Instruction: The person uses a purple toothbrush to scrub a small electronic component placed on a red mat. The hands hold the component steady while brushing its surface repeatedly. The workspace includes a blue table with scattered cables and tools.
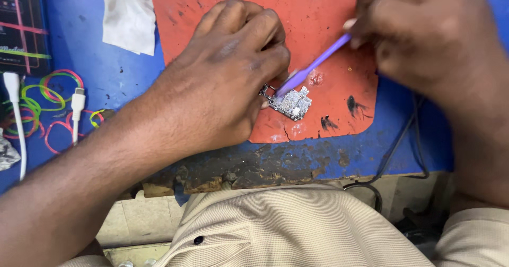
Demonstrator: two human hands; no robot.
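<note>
the small circuit board (pixel 290 103) lies on the orange work mat (pixel 318 12), near the mat's front edge, and the mat lies on the worn blue surface (pixel 116 76). the left hand (pixel 222 81) presses on the board's left end; its fingers are closed together over that end, so the grip there is a pressing hold more than a pinch. the right hand (pixel 424 28) has its grip clamped on a purple plastic pry tool (pixel 313 65), and the flat tip of the tool touches the top of the board.

in judgement, the tip could slip off the board if it is pushed too hard, and then scratch small parts or strike the left fingers just beside it. the board could also slide on the mat, because only one end is held.

the board looks silver-grey, irregular in outline, crowded with tiny metal shields and components. a white cloth (pixel 130 15), white cable plugs (pixel 78 100) and coloured rubber bands (pixel 50 95) lie well apart to the left.
</note>
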